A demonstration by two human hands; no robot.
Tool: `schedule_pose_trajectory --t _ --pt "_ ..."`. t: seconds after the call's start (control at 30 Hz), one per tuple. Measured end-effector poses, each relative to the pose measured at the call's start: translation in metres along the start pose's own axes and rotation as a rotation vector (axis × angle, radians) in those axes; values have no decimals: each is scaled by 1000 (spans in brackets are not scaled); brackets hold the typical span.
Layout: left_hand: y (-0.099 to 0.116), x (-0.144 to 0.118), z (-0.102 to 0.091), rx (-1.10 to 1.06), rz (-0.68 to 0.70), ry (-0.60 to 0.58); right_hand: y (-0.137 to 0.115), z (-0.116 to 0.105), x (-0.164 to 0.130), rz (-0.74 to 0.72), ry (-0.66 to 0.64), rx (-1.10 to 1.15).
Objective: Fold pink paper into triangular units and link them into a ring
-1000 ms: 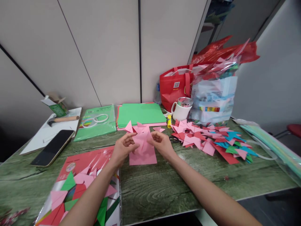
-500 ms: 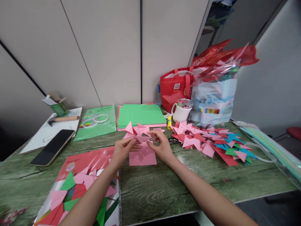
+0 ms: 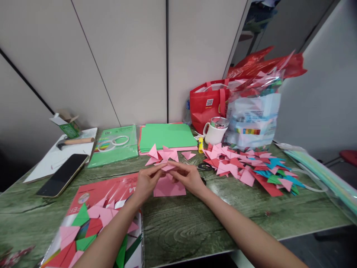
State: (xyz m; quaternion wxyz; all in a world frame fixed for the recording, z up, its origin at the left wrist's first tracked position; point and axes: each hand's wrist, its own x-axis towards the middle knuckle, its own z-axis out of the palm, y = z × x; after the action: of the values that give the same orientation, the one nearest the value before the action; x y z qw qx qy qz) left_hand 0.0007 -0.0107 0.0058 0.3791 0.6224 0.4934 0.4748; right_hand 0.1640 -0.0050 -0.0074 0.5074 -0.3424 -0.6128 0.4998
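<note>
- Your left hand [image 3: 147, 181] and right hand [image 3: 187, 178] meet at the middle of the frame, over the green wood-grain counter [image 3: 195, 219].
- Between them you hold a small pink folded piece [image 3: 167, 167]. The fingers of both hands are pinched together on it, left from one side, right from the other, with the fingertips nearly touching.
- Just below the hands, a flat pink sheet [image 3: 170, 189] lies on the counter, partly covered by your right hand.
- Just above the hands sit a few loose pink folded triangles [image 3: 161, 154], near the pinched piece but apart from it as far as can be seen.
- The step in hand looks like pressing or tightening a fold in the small piece, judging by how the fingertips crowd along one edge.
- The next move calls for keeping the pinch even on both sides so that the crease runs straight, and for holding the piece clear of the sheet beneath so the two do not catch.
- Right of centre lies a heap of folded paper shapes [image 3: 251, 167] in pink, red, blue and green. Behind it stand a white mug [image 3: 215, 133], a red bag [image 3: 208, 102] and a clear plastic bag [image 3: 252, 111].
- In the upper middle lies a stack of green paper [image 3: 167, 136], and beside it a yellow glue stick [image 3: 200, 144].
- At the left lies a dark phone [image 3: 63, 175]. In the lower left, a clear packet of coloured pieces [image 3: 95, 223] sits under your left forearm.
</note>
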Motion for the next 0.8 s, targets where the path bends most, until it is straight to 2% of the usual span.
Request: schedule_pose_trajectory --t 0.23,0.6,0.8 --pt "13 1 -3 -156 -51 -107 0 -4 3 3 90 13" --pt "11 1 -4 -140 -45 -38 -1 -6 3 -77 92 -100" --pt "9 1 -5 -104 -39 5 -5 -5 3 -56 87 -103"
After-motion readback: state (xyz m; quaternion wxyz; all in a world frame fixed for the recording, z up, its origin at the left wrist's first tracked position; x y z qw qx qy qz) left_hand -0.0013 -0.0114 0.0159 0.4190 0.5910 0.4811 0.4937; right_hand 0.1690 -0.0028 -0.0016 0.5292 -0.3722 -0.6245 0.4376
